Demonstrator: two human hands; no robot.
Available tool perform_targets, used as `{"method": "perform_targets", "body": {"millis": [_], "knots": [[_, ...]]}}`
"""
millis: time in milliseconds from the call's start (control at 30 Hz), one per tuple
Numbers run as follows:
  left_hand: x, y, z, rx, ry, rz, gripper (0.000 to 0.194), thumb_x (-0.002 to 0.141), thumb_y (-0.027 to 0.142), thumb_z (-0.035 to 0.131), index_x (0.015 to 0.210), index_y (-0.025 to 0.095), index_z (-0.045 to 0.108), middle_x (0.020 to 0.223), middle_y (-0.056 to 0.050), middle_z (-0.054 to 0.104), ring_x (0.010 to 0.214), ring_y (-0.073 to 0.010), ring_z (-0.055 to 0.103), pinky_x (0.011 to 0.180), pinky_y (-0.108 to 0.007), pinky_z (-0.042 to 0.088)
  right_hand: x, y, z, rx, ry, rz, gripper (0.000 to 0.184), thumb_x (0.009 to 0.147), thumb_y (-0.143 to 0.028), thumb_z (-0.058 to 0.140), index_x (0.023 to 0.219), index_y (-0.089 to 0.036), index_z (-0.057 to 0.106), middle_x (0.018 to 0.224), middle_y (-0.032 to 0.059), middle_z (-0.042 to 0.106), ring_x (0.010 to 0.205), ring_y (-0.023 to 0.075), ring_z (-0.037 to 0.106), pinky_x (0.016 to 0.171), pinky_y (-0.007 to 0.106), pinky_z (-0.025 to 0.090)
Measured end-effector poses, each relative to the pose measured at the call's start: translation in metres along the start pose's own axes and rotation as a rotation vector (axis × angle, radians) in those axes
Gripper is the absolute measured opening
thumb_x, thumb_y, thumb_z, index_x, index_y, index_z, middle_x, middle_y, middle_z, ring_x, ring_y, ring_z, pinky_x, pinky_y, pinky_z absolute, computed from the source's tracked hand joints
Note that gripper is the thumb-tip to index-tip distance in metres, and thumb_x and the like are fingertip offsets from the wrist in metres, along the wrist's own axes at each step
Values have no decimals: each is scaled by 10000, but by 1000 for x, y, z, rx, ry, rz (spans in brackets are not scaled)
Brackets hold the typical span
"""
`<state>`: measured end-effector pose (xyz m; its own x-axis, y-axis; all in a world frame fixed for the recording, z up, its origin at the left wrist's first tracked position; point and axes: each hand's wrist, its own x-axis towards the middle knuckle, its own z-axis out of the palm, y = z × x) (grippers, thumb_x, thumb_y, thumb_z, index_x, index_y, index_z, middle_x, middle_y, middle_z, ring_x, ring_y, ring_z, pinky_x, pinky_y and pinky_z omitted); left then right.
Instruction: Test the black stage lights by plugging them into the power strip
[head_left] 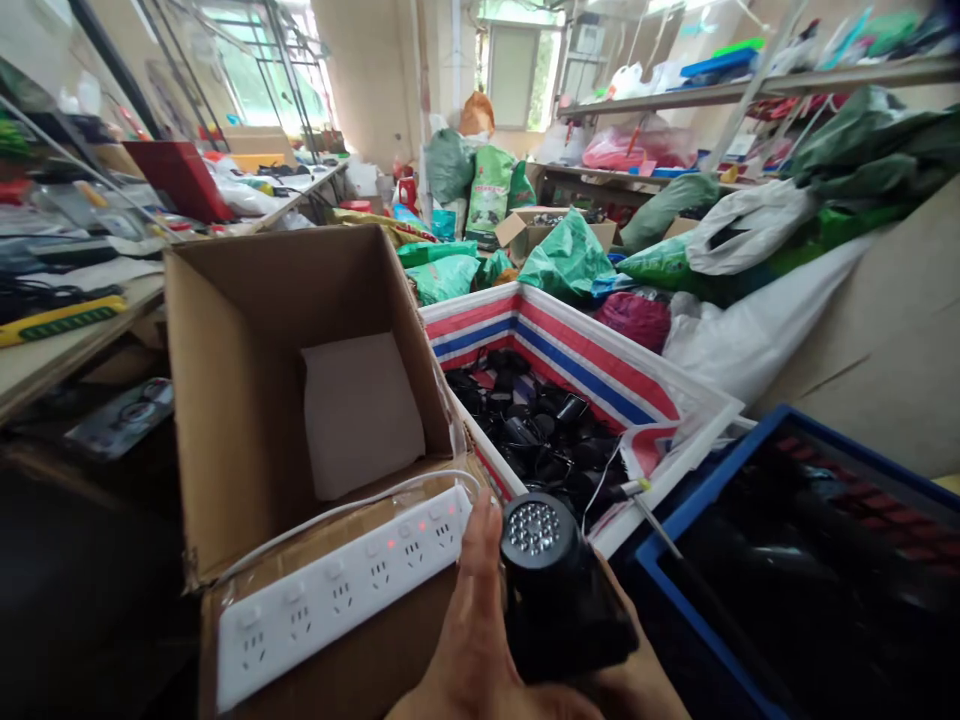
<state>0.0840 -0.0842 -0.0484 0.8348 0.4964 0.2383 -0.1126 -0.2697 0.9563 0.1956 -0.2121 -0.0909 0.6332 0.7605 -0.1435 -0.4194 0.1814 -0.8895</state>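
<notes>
A black LED lamp (562, 600) with a round face of several small clear LEDs is held up at the lower middle. My left hand (480, 630) grips it from the left, its fingers straight along the side and the thumb low in front. On the other side my right hand (637, 660) is closed around the lamp's lower right, with most of its fingers hidden behind the black body. Just left of my left hand, a white power strip (337, 595) lies on a cardboard surface, with a few red lights lit near its right end.
An open cardboard box (240, 420) with a paper sheet inside stands behind the strip. Beside it, a striped-lined bin (607, 370) holds many black parts. A blue crate (690, 600) with dark items is at right. Sacks (570, 255) fill the back; a cluttered workbench (67, 365) is left.
</notes>
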Motion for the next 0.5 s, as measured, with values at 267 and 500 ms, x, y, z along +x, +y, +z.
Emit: {"method": "perform_targets", "body": {"millis": [267,500], "knots": [[6,23,-43,297,3,-56,841,630,245,741,1380,127,379,1269,-193,595,1163,-352,567,961,-478,488,3,-22,12,-291,-145,36,863,509,-343,837,1282,-274,461,1058,41,652,885,225,632,814,330,494],[18,38,-73,172,-127,-292,404,823,354,610,1190,184,619,1037,-64,703,855,-241,656,754,-316,511,8,-46,13,-403,-269,86,792,512,-328,824,1241,-260,523,1177,44,609,1057,261,570,921,381,447]]}}
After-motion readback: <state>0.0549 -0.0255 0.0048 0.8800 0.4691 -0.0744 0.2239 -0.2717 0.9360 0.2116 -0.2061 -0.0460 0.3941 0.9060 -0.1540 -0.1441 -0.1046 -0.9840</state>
